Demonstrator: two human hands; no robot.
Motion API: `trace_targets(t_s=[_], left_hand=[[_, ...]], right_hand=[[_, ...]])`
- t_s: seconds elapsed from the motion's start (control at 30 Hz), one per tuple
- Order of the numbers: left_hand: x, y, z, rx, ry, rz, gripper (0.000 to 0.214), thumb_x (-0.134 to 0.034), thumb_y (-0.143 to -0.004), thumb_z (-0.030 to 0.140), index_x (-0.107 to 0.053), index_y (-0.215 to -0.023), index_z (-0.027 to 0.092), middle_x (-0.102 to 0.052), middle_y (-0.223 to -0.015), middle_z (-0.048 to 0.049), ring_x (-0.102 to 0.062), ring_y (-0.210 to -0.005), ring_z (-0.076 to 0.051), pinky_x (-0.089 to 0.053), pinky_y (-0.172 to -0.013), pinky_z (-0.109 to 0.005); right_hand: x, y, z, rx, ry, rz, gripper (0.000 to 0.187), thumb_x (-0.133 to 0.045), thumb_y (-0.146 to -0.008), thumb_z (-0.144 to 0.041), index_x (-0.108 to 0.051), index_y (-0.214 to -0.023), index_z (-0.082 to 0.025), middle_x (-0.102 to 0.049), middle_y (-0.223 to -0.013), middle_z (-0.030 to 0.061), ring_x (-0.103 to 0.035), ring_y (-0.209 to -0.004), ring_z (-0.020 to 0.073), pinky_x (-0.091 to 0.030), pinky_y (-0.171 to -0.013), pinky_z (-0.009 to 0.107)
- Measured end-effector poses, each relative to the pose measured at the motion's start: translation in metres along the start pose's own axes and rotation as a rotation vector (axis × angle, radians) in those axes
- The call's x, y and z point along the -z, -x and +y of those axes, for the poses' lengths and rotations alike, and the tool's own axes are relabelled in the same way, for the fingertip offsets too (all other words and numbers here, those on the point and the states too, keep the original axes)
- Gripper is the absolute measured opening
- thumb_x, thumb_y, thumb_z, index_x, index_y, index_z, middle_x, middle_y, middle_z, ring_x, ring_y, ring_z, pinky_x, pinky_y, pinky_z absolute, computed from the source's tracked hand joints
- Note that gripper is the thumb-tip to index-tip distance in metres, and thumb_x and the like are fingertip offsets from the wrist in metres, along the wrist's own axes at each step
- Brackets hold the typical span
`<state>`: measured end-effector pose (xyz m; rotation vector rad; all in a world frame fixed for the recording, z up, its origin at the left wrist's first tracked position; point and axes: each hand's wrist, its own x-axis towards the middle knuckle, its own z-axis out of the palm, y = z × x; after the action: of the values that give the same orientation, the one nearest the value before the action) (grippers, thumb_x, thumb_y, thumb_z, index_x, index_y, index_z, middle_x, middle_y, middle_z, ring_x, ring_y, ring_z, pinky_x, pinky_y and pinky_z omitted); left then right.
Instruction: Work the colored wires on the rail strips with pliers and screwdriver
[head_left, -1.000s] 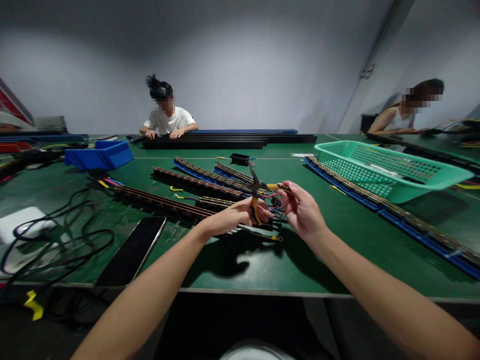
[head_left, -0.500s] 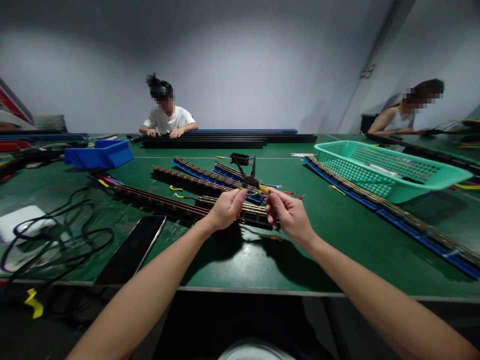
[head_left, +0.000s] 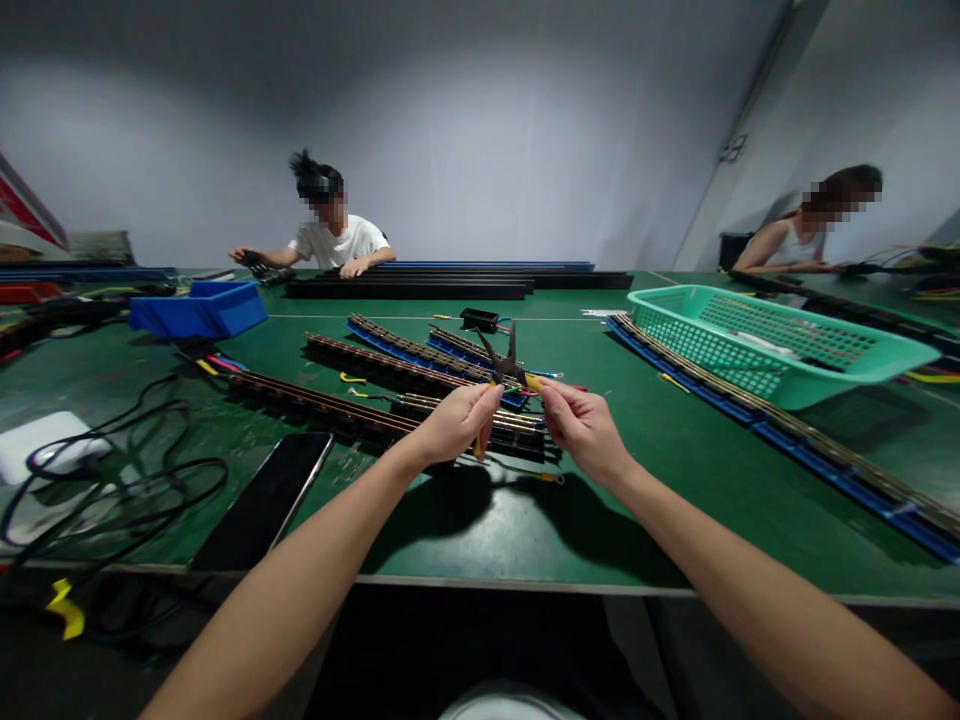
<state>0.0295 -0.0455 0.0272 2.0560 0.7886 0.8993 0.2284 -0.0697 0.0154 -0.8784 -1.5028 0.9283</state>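
A pair of pliers (head_left: 510,368) with dark jaws and yellow handles is held up between my two hands, its jaws spread apart and pointing away from me. My left hand (head_left: 459,422) is closed on one yellow handle, whose end sticks out below the fingers. Pinched in my right hand (head_left: 583,424) is the other handle. Beneath the hands lie several track-like rail strips with metal conductors, among them a black rail (head_left: 330,400). A wire with a ring terminal (head_left: 551,478) lies on the table just below my right hand.
On the right, a green basket (head_left: 795,385) stands beside a long blue rail strip (head_left: 810,460). A blue bin (head_left: 206,312), a phone (head_left: 262,500) and a tangled black cable (head_left: 142,445) are to the left. Two people sit beyond the green table (head_left: 637,540), near black bars (head_left: 420,288).
The pliers have turned slightly, and my left hand has shifted a little right. The co-worker opposite has moved one hand outward to the left, holding something dark.
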Motion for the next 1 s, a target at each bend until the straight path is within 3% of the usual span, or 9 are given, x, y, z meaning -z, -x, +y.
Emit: trace_targets(t_s=[0.13,0.27,0.33,0.5,0.67,0.83,1.0], left_hand=[[-0.025,0.001,0.004,-0.003,-0.037,0.273,0.053,-0.033,-0.099,0.06,-0.043,-0.063,0.023,-0.047,-0.042,0.0062,-0.051,-0.037,-0.011,-0.039,-0.044,-0.023],[-0.045,0.0,0.011,0.003,0.059,0.367,0.05,-0.032,-0.099,0.062,-0.045,-0.072,0.023,-0.048,-0.046,0.0077,-0.05,-0.035,-0.011,-0.039,-0.041,-0.022],[-0.046,0.0,0.01,-0.022,0.056,0.386,0.051,-0.031,-0.099,0.063,-0.048,-0.075,0.022,-0.049,-0.047,0.0074,-0.051,-0.036,-0.011,-0.04,-0.042,-0.022],[-0.034,0.003,-0.004,-0.124,-0.129,0.422,0.055,-0.032,-0.098,0.065,-0.055,-0.076,0.02,-0.056,-0.056,0.0026,-0.054,-0.048,-0.012,-0.042,-0.05,-0.023],[-0.021,0.003,-0.018,-0.173,-0.204,0.4,0.067,-0.028,-0.097,0.07,-0.055,-0.061,0.02,-0.058,-0.06,-0.0017,-0.055,-0.055,-0.013,-0.044,-0.056,-0.026],[-0.022,0.002,-0.01,-0.109,-0.054,0.374,0.061,-0.039,-0.094,0.069,-0.059,-0.066,0.018,-0.061,-0.062,-0.0019,-0.058,-0.057,-0.013,-0.045,-0.054,-0.024],[-0.023,0.001,0.011,0.014,0.225,0.262,0.057,-0.049,-0.087,0.075,-0.054,-0.077,0.019,-0.055,-0.054,0.0037,-0.049,-0.041,-0.01,-0.038,-0.039,-0.021]], right_hand=[[-0.009,0.006,0.001,0.073,0.007,0.169,0.048,-0.058,-0.09,-0.055,-0.07,-0.109,-0.012,-0.036,-0.052,-0.0073,-0.031,-0.041,0.0069,-0.024,-0.039,0.022],[-0.024,0.015,0.002,0.087,0.012,0.23,0.05,-0.05,-0.095,-0.055,-0.067,-0.115,-0.013,-0.035,-0.052,-0.0072,-0.03,-0.042,0.0082,-0.025,-0.039,0.023],[-0.03,0.019,0.003,0.079,-0.014,0.185,0.052,-0.046,-0.097,-0.056,-0.064,-0.12,-0.013,-0.034,-0.053,-0.0075,-0.03,-0.043,0.0085,-0.026,-0.039,0.022],[-0.028,0.021,0.01,0.072,0.046,-0.064,0.051,-0.045,-0.098,-0.053,-0.059,-0.133,-0.018,-0.044,-0.058,-0.005,-0.038,-0.044,0.0092,-0.032,-0.041,0.022],[-0.025,0.023,0.016,0.124,0.231,-0.112,0.047,-0.043,-0.101,-0.046,-0.059,-0.136,-0.021,-0.049,-0.058,-0.0036,-0.044,-0.046,0.0109,-0.039,-0.046,0.023],[-0.023,0.024,0.01,0.228,0.346,-0.096,0.044,-0.039,-0.102,-0.036,-0.055,-0.139,-0.02,-0.053,-0.062,-0.002,-0.048,-0.049,0.0117,-0.043,-0.05,0.024],[-0.017,0.029,0.006,0.53,0.339,-0.129,0.06,-0.055,-0.094,-0.032,-0.034,-0.149,-0.02,-0.064,-0.087,0.0036,-0.058,-0.061,0.0133,-0.052,-0.057,0.026]])
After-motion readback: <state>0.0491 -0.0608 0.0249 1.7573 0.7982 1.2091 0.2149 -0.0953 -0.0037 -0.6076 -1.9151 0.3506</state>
